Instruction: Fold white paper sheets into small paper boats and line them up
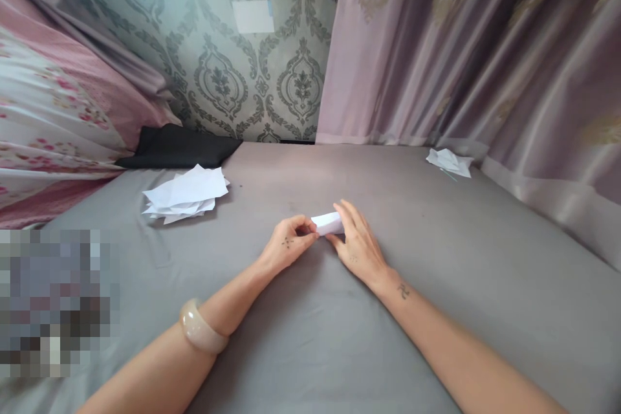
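A small folded white paper [326, 222] lies on the grey bedsheet [310, 336] between my two hands. My left hand [287, 246] pinches its left end with curled fingers. On the paper's right part rests my right hand [358, 242], fingers pressed down along it. A pale bangle [200, 330] circles my left forearm.
A loose pile of white paper sheets [184, 197] lies to the left. A crumpled white paper piece [449, 162] sits at the far right by the pink curtain [466, 45]. A black cloth [179, 147] lies at the back left, beside floral bedding [53, 116].
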`<state>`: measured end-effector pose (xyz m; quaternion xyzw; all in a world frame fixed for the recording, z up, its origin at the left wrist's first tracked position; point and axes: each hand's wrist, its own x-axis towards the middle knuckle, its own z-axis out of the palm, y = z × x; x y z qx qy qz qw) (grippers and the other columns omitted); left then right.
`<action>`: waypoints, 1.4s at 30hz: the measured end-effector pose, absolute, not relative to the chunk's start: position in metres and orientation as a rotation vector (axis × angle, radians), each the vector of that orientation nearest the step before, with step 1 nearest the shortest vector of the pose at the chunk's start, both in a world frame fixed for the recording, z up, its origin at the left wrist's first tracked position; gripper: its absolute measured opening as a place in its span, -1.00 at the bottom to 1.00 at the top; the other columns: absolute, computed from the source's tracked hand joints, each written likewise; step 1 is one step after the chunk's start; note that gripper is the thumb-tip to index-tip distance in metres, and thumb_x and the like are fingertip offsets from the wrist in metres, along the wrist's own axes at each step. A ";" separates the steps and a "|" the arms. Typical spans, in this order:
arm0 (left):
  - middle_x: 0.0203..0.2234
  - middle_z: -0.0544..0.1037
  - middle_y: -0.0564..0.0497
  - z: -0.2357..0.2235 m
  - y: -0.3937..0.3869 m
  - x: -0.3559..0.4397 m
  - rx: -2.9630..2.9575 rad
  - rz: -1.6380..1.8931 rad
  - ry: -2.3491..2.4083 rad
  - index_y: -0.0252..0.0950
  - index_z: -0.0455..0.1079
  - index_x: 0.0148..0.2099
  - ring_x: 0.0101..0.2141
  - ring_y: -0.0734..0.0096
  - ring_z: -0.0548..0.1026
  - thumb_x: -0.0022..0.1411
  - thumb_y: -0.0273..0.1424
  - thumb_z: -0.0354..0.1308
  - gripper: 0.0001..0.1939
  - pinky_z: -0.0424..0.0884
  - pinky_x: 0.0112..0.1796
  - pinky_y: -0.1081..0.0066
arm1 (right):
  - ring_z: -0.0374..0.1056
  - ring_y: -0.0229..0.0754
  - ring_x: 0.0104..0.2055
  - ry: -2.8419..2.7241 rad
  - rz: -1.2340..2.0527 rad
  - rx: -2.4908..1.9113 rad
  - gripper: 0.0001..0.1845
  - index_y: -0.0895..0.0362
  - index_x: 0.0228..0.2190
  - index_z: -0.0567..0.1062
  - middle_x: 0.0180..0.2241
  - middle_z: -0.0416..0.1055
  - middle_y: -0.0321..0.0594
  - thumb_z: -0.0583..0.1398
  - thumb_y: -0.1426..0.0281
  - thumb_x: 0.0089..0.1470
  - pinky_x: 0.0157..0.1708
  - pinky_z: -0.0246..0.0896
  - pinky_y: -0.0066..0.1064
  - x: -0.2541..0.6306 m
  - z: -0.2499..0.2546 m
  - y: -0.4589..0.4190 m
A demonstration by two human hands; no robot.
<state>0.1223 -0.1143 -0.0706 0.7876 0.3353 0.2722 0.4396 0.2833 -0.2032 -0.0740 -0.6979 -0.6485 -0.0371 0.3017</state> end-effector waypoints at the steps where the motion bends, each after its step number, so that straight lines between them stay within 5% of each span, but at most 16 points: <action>1: -0.39 0.53 0.04 -0.068 -0.117 0.122 2.014 0.707 0.839 -0.28 0.39 -0.34 -0.34 0.39 0.47 0.13 -0.40 0.11 -0.93 0.32 -0.26 0.41 | 0.05 0.04 0.25 -1.724 -0.143 -1.825 -0.42 0.15 0.18 0.18 0.23 0.07 0.06 0.11 0.41 0.12 0.13 0.12 -0.06 0.283 -0.072 -0.204; 4: -0.25 0.55 0.03 -0.060 -0.122 0.122 2.323 0.848 0.876 -0.25 0.37 -0.35 -0.19 0.33 0.46 0.13 -0.50 0.08 -0.92 0.21 -0.07 0.28 | 0.04 0.01 0.24 -1.765 -0.293 -1.729 -0.61 0.11 0.03 0.38 0.22 0.08 0.02 0.06 0.48 0.16 0.12 0.11 -0.10 0.281 -0.066 -0.206; 9: -0.18 0.54 -0.02 -0.057 -0.126 0.117 2.730 0.879 0.811 -0.24 0.35 -0.26 -0.12 0.28 0.43 0.11 -0.60 -0.02 -0.78 0.14 -0.04 0.20 | 0.23 -0.04 0.04 -1.860 -0.411 -1.641 -0.74 0.07 -0.29 0.55 -0.03 0.37 -0.09 0.09 0.55 0.13 -0.03 0.18 -0.17 0.281 -0.059 -0.207; 13: -0.05 0.51 -0.02 -0.061 -0.123 0.113 2.820 0.819 0.669 -0.23 0.36 -0.11 0.00 0.30 0.41 0.06 -0.67 -0.08 -0.60 0.10 0.06 0.18 | 0.29 -0.08 -0.12 -1.935 -0.394 -1.646 -0.77 0.08 -0.30 0.54 -0.16 0.44 -0.15 0.12 0.57 0.12 -0.13 0.18 -0.24 0.283 -0.061 -0.208; 19: -0.01 0.50 -0.10 -0.065 -0.115 0.110 2.871 0.529 0.587 -0.31 0.38 -0.04 0.01 0.26 0.43 0.14 -0.62 -0.09 -0.61 0.22 0.07 0.23 | 0.31 -0.12 -0.17 -2.112 -0.142 -1.720 -0.75 0.14 -0.22 0.49 -0.19 0.46 -0.16 0.05 0.58 0.17 -0.12 0.20 -0.28 0.285 -0.064 -0.216; 24: -0.11 0.52 -0.10 -0.064 -0.121 0.111 2.837 0.572 0.675 -0.30 0.45 -0.15 -0.12 0.20 0.47 0.12 -0.58 -0.03 -0.70 0.35 -0.07 0.24 | 0.30 -0.09 -0.12 -2.036 -0.013 -1.789 -0.78 0.12 -0.17 0.47 -0.08 0.42 -0.15 0.06 0.44 0.21 -0.12 0.24 -0.26 0.287 -0.063 -0.218; 33: -0.21 0.55 -0.03 -0.066 -0.127 0.118 2.496 0.669 0.935 -0.28 0.46 -0.27 -0.19 0.25 0.48 0.17 -0.49 0.12 -0.89 0.40 -0.15 0.31 | 0.33 -0.17 -0.16 -1.738 0.200 -1.819 -0.79 0.08 -0.36 0.51 -0.20 0.46 -0.24 0.08 0.39 0.20 -0.11 0.23 -0.32 0.287 -0.068 -0.212; 42: -0.26 0.55 -0.03 -0.070 -0.124 0.121 2.404 0.759 0.955 -0.29 0.47 -0.31 -0.23 0.27 0.41 0.26 -0.46 0.06 -0.84 0.37 -0.15 0.29 | 0.35 -0.16 -0.22 -1.541 0.246 -1.885 -0.75 0.08 -0.45 0.50 -0.27 0.44 -0.22 0.09 0.33 0.19 -0.15 0.22 -0.32 0.280 -0.069 -0.201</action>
